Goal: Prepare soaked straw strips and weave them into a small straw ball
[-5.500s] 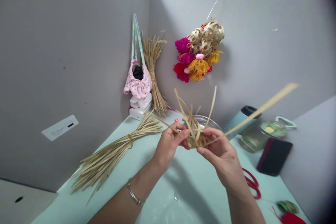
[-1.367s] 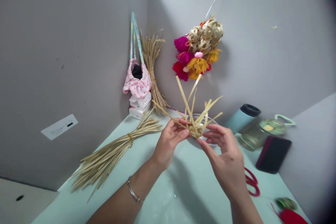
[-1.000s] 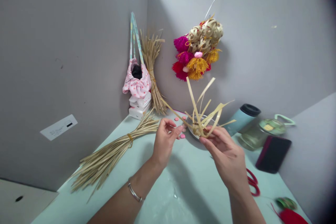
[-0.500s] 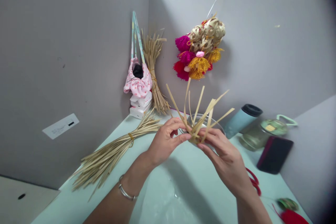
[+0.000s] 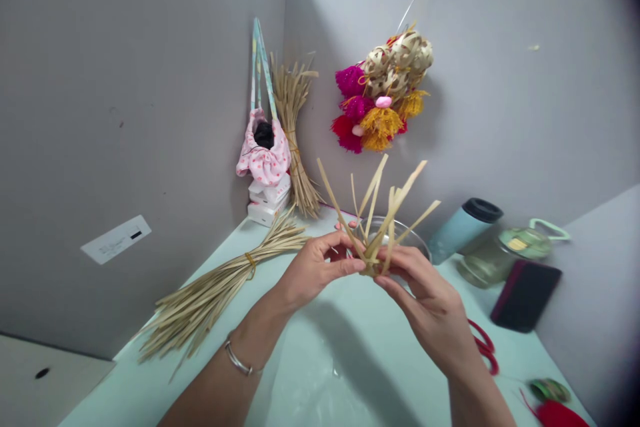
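Between my two hands is a small woven piece of pale flat strips (image 5: 371, 263), held above the table. Several loose strip ends fan upward from it. My left hand (image 5: 320, 265) pinches its left side between thumb and fingers. On the right side, my right hand (image 5: 425, 287) grips it with the thumb below and the fingers behind. Part of the weave is hidden by my fingertips. Behind it stands a metal bowl (image 5: 413, 238), partly covered by my hands.
A tied bundle of strips (image 5: 220, 290) lies at left; another bundle (image 5: 296, 127) leans in the corner beside a pink pouch (image 5: 263, 159). Woven balls with tassels (image 5: 397, 67) hang on the wall. At right are a blue tumbler (image 5: 457, 230), green bottle (image 5: 515, 253), phone (image 5: 526, 295) and red-handled scissors (image 5: 484, 347).
The upright strip ends have shifted: two at the back now lean together to the right. My left fingers have moved slightly around the woven piece; both hands keep their hold.
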The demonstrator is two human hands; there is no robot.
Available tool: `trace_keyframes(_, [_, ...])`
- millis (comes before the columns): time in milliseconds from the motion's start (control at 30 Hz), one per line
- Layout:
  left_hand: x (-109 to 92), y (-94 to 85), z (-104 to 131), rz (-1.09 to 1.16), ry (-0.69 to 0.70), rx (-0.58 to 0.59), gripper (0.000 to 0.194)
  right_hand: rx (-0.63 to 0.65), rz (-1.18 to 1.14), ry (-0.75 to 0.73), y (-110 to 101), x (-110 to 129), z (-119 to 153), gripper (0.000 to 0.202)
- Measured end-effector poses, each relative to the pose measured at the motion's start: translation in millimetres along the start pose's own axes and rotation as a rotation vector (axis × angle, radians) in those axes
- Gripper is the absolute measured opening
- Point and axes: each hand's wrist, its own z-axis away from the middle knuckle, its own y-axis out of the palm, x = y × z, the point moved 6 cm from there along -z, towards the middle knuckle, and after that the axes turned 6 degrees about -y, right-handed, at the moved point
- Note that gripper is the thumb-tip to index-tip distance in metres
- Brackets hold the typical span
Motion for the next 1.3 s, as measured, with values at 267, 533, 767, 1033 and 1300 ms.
trace_keyframes(267, [3.0,10.4,-0.6,0.171,-0.046,0.106,0.024,-0.02,-0.018,0.011,-1.7,1.9,-0.7,0.023])
trace_keyframes(533, [1.7,15.5,1.1,0.018,-0.01,0.017,0.013,-0.06,-0.024,0.089,-2.7,3.7,-1.4,0.004])
trace_keyframes(767, [1.9,16.7,0.0,-0.151,0.103,-0.078,0.005,-0.024,0.009,0.2,3.7,0.3,-0.4,0.005])
trace_keyframes(1033, [0.3,16.3,-0.4,-0.195,0.099,-0.079,0.004,-0.029,-0.016,0.248,5.7,-1.9,1.0,0.01])
trace_keyframes(1300, [0.6,18.7,1.6,-0.165,0.071,-0.054,0.005,-0.08,0.005,0.217,3.5,-5.3,1.1,0.013])
